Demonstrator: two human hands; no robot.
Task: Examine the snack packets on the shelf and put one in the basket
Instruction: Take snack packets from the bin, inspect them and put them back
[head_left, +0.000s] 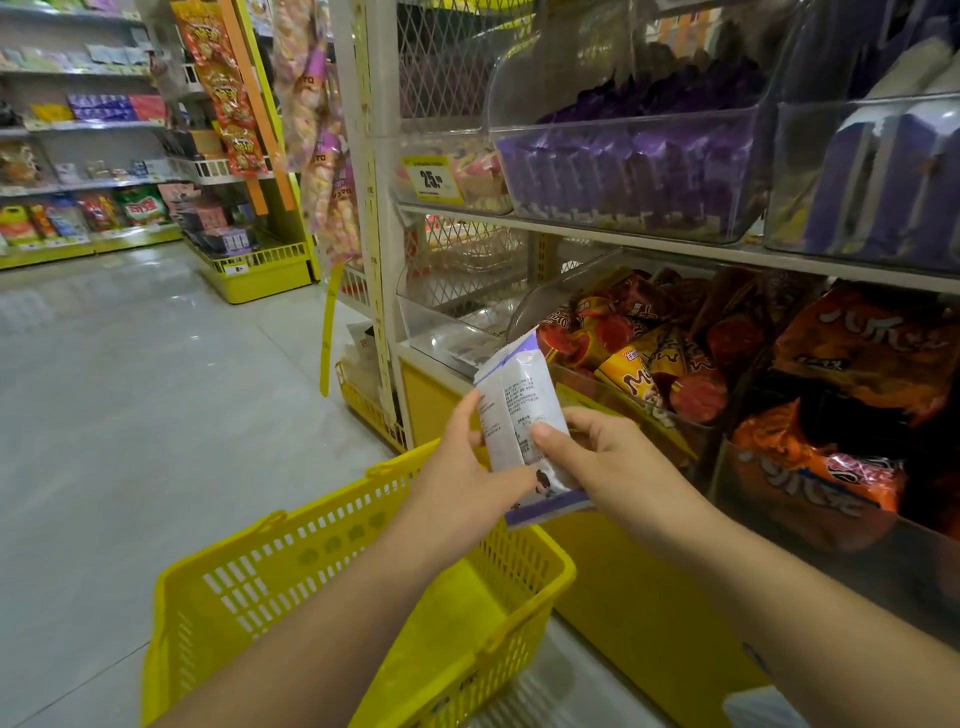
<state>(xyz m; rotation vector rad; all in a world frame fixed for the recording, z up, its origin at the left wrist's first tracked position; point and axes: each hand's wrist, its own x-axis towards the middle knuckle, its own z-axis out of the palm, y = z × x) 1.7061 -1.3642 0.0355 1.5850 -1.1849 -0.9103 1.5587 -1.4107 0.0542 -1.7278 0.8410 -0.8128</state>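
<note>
Seen from the head camera, looking down a shop aisle, both hands are on a white-and-purple foil snack packet (519, 410). It is held up in front of the lower shelf, above the far right corner of a yellow slotted plastic basket (270, 577). The packet stands nearly upright, its top leaning a little to the left, with its printed back turned this way. There are blocks of small dark print on it, too fine to read, and a dark picture just above the purple band at the bottom. The left hand (457, 467) grips the packet's left edge, its fingers closed on that edge and mostly hidden behind the foil. The right hand (613, 457) pinches the right side, thumb pressed flat on the printed face and the fingers (587, 415) curled round behind.

To the right, a white metal shelf board (675, 248) carries a clear plastic bin (597, 67) filled with rows of purple packets (623, 171). Left of it a yellow price tag (431, 179) reads "25" in bold black. Below, red-and-yellow packets (639, 364) lie heaped just behind the held one. One of the yellow ones bears large letters starting with "M", the rest covered. Further right sit crinkled orange bags (862, 353) with big pale characters. The grey tiled floor (130, 405) runs off left towards more stocked shelves, their labels too blurred to read.
</note>
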